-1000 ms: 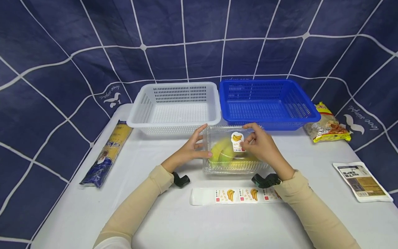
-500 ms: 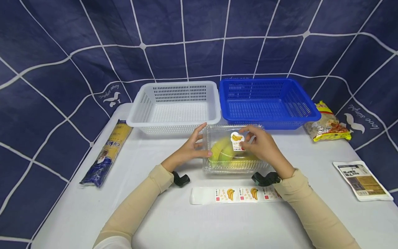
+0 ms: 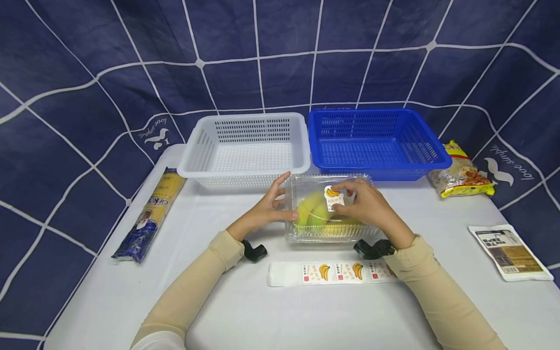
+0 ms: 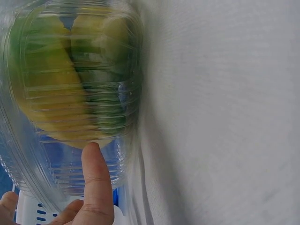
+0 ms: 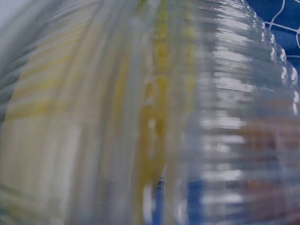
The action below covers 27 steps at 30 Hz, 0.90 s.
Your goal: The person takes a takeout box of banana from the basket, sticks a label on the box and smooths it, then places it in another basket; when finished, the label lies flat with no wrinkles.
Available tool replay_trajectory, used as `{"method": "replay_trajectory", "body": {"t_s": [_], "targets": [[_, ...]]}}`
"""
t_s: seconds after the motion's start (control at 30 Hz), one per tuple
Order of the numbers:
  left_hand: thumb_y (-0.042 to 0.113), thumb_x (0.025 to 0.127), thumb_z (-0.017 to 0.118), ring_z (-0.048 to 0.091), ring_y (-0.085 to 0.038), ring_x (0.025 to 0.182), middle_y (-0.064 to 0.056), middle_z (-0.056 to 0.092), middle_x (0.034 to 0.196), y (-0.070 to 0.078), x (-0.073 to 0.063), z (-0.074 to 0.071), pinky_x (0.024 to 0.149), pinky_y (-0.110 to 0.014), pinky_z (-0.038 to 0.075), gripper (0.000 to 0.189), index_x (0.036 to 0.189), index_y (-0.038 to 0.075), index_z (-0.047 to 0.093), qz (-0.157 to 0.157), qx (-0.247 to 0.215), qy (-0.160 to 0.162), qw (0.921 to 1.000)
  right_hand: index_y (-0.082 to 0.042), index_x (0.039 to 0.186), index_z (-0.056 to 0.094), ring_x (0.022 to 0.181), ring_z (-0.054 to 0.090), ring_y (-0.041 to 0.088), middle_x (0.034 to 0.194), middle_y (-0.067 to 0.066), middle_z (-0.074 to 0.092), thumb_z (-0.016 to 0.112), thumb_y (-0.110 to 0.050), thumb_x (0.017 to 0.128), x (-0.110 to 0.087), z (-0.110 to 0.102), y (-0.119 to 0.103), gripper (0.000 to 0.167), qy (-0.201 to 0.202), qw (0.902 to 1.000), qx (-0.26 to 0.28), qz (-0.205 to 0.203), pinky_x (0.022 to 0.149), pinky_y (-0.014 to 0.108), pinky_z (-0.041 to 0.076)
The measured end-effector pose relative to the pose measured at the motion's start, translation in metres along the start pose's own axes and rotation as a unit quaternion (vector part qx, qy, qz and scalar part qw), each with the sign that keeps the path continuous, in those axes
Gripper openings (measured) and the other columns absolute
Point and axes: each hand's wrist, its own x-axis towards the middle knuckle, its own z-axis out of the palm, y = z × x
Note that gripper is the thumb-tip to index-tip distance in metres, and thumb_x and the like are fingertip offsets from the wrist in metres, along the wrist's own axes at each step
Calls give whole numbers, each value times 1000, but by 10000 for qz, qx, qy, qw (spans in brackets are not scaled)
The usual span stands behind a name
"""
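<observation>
A clear plastic clamshell box (image 3: 321,234) with bananas (image 3: 309,211) inside sits in front of the baskets. On its lid lies a white banana sticker (image 3: 330,200). My left hand (image 3: 264,210) rests against the box's left side, fingers spread; in the left wrist view its thumb (image 4: 97,180) touches the ribbed wall. My right hand (image 3: 369,203) is over the lid, index fingertip and thumb apart, pressing on the sticker. The right wrist view holds only the blurred ribbed box wall (image 5: 225,93) and yellow bananas behind it.
Behind the box stand a white basket (image 3: 245,175) and a blue basket (image 3: 380,172). A strip of banana stickers (image 3: 330,274) lies in front. A pasta packet (image 3: 150,214) is at left; a yellow-edged food bag (image 3: 463,175) and a flat pouch (image 3: 509,253) are at right.
My right index finger has come down from the box's back edge onto the sticker's upper part, and the thumb has slid to its lower edge. The left hand stays against the box.
</observation>
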Motion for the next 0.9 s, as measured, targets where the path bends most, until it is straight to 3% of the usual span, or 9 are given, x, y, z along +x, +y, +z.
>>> {"method": "replay_trajectory", "body": {"t_s": [0.37,0.63,0.8,0.9], "targets": [[15,89,81,23,-64,153,-31,7,174,0,0,0,115,-75,37,112,174,35,10,15,45,-25,10000,-5,142,70,68,52,19,109,18,60,90,-29,89,-1,0,0,61,-20,10000,-42,8,64,37,42],[12,91,79,20,-61,155,-27,-1,177,2,0,0,118,-74,34,111,175,32,10,28,45,-63,10000,-3,141,70,76,52,21,101,11,57,90,-24,91,-3,0,6,57,203,9986,300,-397,67,36,45],[12,91,78,18,-60,157,-19,-4,179,2,-1,0,118,-75,32,109,175,31,11,32,96,-118,9999,0,140,70,73,52,18,104,13,59,83,-13,96,-7,-3,10,47,204,9924,1080,-557,66,30,45],[11,91,78,18,-61,156,-17,-4,180,3,-1,1,118,-75,31,108,175,31,13,20,114,-116,9999,3,139,68,71,50,15,106,13,58,77,-7,99,-12,-9,12,43,151,9826,1767,-549,61,27,44]]}}
